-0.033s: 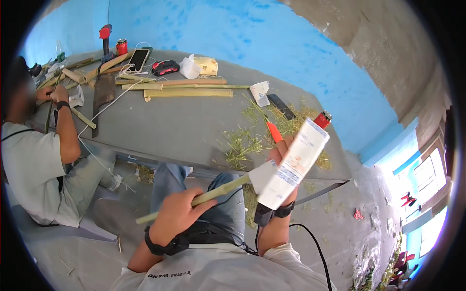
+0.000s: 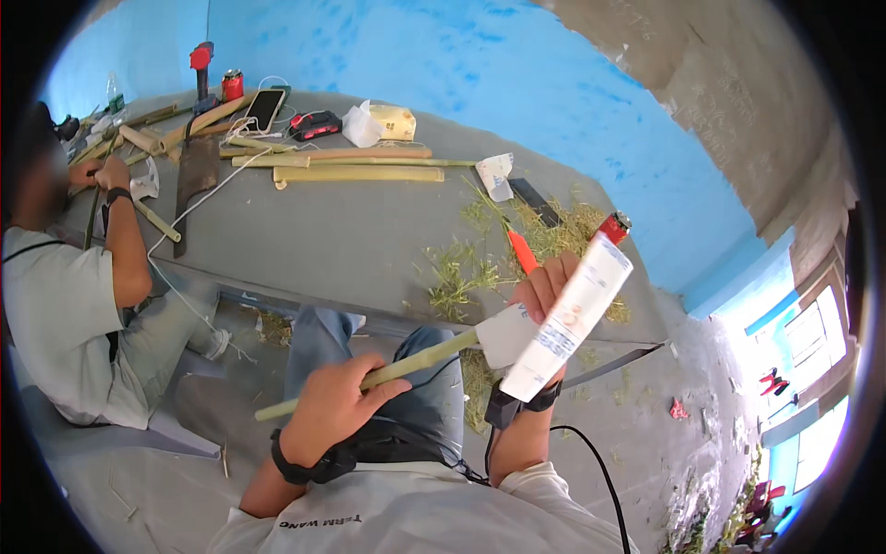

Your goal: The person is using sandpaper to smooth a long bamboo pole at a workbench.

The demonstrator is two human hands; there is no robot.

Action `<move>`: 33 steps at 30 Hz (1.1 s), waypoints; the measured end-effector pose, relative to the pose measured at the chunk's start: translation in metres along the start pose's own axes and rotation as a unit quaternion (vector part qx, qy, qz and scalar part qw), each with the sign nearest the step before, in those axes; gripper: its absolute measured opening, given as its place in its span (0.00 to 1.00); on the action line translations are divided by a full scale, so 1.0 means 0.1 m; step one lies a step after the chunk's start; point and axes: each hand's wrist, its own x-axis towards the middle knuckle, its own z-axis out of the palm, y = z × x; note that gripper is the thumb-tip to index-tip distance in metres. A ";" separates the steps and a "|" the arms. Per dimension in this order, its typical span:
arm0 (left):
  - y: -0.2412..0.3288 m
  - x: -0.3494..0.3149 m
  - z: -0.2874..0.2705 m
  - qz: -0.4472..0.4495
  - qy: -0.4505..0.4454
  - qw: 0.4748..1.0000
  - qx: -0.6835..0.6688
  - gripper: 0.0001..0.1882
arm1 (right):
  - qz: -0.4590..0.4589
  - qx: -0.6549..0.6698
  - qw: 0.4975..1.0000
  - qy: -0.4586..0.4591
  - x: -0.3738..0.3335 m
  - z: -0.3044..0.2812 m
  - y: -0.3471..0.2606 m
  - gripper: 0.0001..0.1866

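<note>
My left hand [image 2: 337, 406] is closed round a thin green bamboo stick [image 2: 441, 352], which slants over my lap from lower left to upper right. In my right hand [image 2: 548, 282] is a folded white paper sheet with blue print [image 2: 574, 319], its fingers curled over the back. Part of the sheet lies at the stick's far end, which is hidden under it. I cannot tell whether the paper wraps fully round the stick. Just beyond my right fingers lies an orange-red pointed tool or handle [image 2: 522, 251] on the table.
Bamboo shavings [image 2: 452, 282] litter the grey table [image 2: 323, 235]. Cut bamboo pieces [image 2: 360, 174], a cleaver-like blade [image 2: 196, 180], a phone [image 2: 266, 109], a red can [image 2: 614, 224] and a tissue pack [image 2: 395, 123] lie farther off. A co-worker [image 2: 69, 323] sits at left holding a thin stalk.
The white paper sheet has tilted and shifted slightly to the right with my right hand. The bamboo stick has barely moved; my left hand keeps its grip.
</note>
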 end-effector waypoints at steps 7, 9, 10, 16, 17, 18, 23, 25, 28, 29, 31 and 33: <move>-0.06 0.01 0.09 0.148 0.211 0.957 0.133 0.14 | -0.009 0.059 0.992 -0.111 0.15 0.00 0.10 0.11; -0.06 -0.01 0.10 0.114 0.165 0.970 0.136 0.14 | -0.003 0.071 0.991 -0.114 0.20 0.01 0.11 0.14; -0.06 -0.01 0.10 0.082 0.120 0.979 0.140 0.14 | -0.001 0.085 0.989 -0.121 0.24 0.01 0.12 0.17; -0.15 0.10 -0.06 0.037 -0.182 0.975 -0.125 0.20 | 0.058 0.113 0.948 -0.291 0.40 0.08 0.03 0.36; -0.22 0.12 -0.08 0.034 -0.181 0.975 -0.127 0.20 | 0.041 0.160 0.930 -0.328 0.43 0.07 0.11 0.37; -0.33 0.16 -0.08 -0.055 -0.306 0.917 -0.251 0.21 | 0.043 0.163 0.930 -0.326 0.41 0.12 0.10 0.37; -0.19 0.12 -0.08 0.040 0.001 0.999 0.028 0.21 | 0.001 0.034 0.983 -0.182 0.31 0.19 0.14 0.28; -0.03 0.16 -0.16 0.091 0.095 0.988 0.077 0.20 | -0.009 0.025 0.988 -0.151 0.30 0.09 0.15 0.23; 0.09 0.15 -0.19 0.112 0.176 0.971 0.120 0.20 | 0.004 -0.018 0.993 -0.117 0.27 0.08 0.21 0.11; 0.09 0.13 -0.19 0.086 0.160 0.977 0.110 0.20 | -0.004 -0.038 0.998 -0.053 0.22 0.24 0.33 0.10; 0.13 0.11 -0.23 0.063 0.153 0.981 0.098 0.20 | -0.010 -0.057 0.998 0.009 0.07 0.38 0.41 0.09; 0.14 0.09 -0.26 0.044 0.144 0.985 0.084 0.20 | -0.045 -0.116 0.981 0.151 -0.08 0.32 0.39 0.24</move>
